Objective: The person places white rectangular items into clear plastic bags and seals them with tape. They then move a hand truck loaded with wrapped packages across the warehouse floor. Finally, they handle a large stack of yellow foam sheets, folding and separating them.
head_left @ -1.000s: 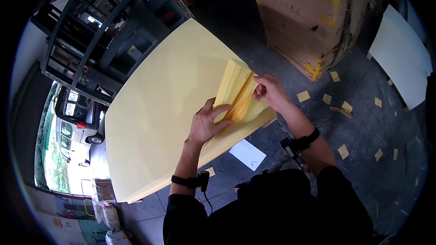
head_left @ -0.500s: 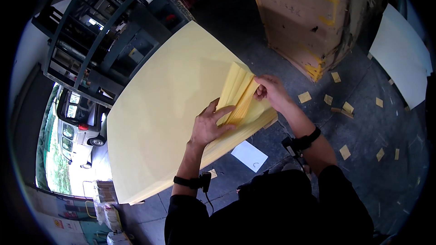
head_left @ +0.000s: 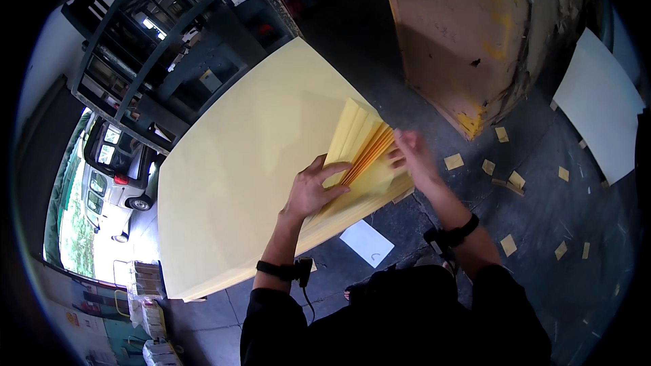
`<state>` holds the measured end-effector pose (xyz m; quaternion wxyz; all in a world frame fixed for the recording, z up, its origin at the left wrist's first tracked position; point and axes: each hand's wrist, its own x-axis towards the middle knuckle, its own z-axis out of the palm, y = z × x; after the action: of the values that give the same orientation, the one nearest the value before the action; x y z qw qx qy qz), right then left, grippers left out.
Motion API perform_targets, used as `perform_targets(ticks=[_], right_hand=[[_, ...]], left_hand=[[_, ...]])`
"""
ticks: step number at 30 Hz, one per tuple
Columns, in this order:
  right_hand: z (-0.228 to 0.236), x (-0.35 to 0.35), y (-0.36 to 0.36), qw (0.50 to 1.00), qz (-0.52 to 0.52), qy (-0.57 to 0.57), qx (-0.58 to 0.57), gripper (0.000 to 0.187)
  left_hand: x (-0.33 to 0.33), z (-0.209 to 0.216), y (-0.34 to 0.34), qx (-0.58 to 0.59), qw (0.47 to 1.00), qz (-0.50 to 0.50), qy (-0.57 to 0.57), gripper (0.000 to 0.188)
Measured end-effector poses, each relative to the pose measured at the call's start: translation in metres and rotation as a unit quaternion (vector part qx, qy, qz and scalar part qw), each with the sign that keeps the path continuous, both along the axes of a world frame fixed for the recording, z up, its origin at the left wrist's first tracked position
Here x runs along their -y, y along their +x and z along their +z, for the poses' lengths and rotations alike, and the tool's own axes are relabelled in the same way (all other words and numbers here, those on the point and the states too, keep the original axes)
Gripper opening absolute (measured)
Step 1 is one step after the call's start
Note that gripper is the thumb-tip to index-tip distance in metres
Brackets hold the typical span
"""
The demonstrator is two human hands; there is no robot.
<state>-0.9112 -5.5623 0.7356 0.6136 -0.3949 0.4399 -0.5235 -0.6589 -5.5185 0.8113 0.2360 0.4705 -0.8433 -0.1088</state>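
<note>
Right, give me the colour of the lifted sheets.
The lifted sheets are yellow, more orange along the fanned edges; see the head view.

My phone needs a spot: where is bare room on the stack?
On the yellow stack, the broad left part is bare, between the metal frame and the left hand. It is crowded around the fanned sheets, between that hand and the right hand.
</note>
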Motion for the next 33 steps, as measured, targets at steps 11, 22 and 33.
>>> perform_targets(ticks=[11, 22, 33], right_hand=[[-0.017, -0.021, 0.078, 0.919, 0.165, 0.068, 0.352, 0.056], [0.062, 0.005, 0.096, 0.945, 0.162, 0.097, 0.266, 0.034], [-0.013, -0.021, 0.062, 0.939, 0.155, 0.180, 0.249, 0.036]], left_hand=[[-0.028, -0.005, 0.039, -0.177, 0.983, -0.036, 0.024, 0.019], [-0.076, -0.076, 0.005, 0.117, 0.981, 0.152, -0.017, 0.084], [-0.075, -0.101, 0.007, 0.126, 0.977, 0.163, 0.050, 0.083]])
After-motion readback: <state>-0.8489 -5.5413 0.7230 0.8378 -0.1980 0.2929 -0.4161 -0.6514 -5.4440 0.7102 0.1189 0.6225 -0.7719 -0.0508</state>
